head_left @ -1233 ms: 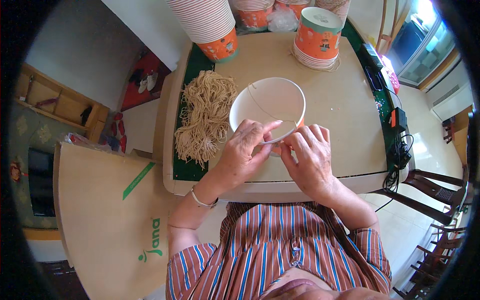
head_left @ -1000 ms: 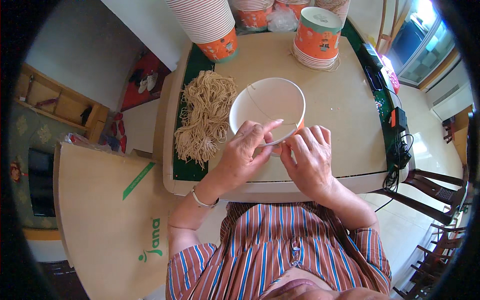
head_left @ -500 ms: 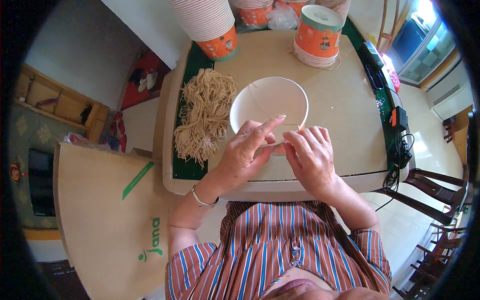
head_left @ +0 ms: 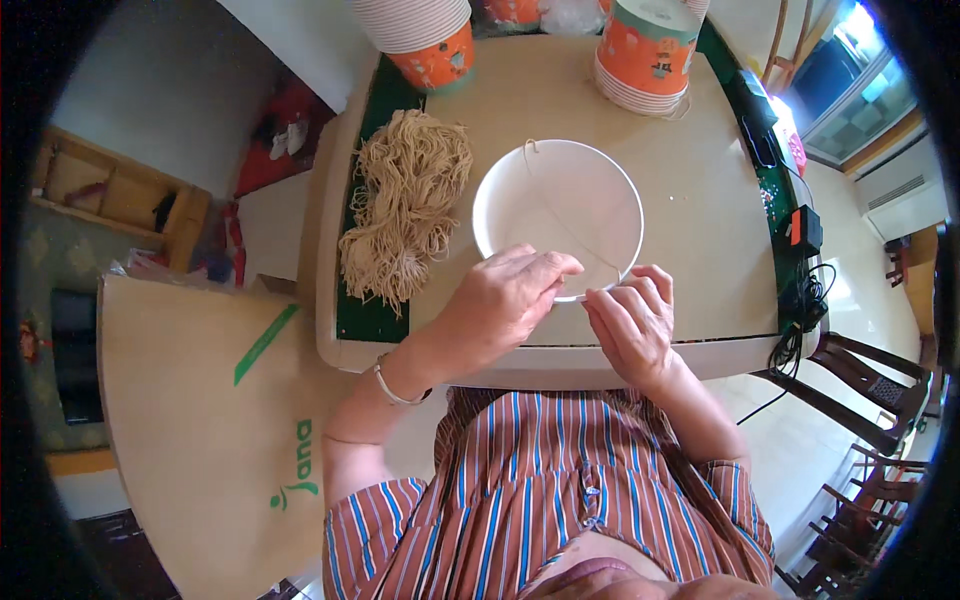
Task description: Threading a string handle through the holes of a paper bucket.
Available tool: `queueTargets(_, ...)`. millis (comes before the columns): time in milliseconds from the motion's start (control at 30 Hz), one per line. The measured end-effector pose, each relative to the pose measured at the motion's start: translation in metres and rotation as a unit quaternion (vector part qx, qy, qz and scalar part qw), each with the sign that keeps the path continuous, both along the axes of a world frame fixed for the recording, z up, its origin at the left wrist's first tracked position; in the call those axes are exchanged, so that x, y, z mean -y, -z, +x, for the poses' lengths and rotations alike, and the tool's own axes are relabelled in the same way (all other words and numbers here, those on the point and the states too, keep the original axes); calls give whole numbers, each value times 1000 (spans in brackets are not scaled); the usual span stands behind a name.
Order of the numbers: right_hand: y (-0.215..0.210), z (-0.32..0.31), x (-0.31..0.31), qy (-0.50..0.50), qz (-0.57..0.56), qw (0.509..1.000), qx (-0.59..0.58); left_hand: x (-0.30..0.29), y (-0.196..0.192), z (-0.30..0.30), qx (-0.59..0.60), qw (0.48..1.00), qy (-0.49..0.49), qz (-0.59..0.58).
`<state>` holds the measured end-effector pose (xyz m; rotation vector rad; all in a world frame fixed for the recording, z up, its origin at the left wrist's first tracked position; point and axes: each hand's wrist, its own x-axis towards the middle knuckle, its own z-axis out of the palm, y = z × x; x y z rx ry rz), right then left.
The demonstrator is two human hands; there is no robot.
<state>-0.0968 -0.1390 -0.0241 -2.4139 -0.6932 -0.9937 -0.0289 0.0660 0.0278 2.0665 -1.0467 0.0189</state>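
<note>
A white-lined paper bucket (head_left: 540,190) stands on the table in front of me, its mouth tilted toward me. A thin beige string (head_left: 555,210) crosses the opening from the far rim to the near right rim, by my right fingers. My left hand (head_left: 510,298) is closed at the near rim, thumb and fingers pinching the edge. Just to its right, my right hand (head_left: 635,320) also pinches the rim, fingers bent; the string's end there is partly hidden. A loose bundle of beige strings (head_left: 405,200) lies left of the bucket.
Stacked orange-patterned paper buckets (head_left: 435,60) stand at the far left, and an upside-down stack (head_left: 650,60) at the far right. A large cardboard box (head_left: 200,400) is at my left. Black cables (head_left: 795,320) hang off the table's right edge near a dark wooden chair (head_left: 870,390).
The bucket has come a little nearer and to the right. My left fingers, previously spread above the rim, have closed at it. The string now shows clearly across the opening.
</note>
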Motion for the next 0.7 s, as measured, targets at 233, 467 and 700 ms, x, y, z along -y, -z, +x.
queueTargets(233, 7, -12, 1, -19, 21, 1000, 2, 0, -10, 14, -37, 989, 118, 83)
queueTargets(467, 11, -15, 1, -21, 12, 1000, 6, 3, -10, 23, -90, 974, 179, 108)
queueTargets(700, 6, -12, -3, -15, 32, 999, -6, 5, -10, 27, -112, 975, 178, 75)
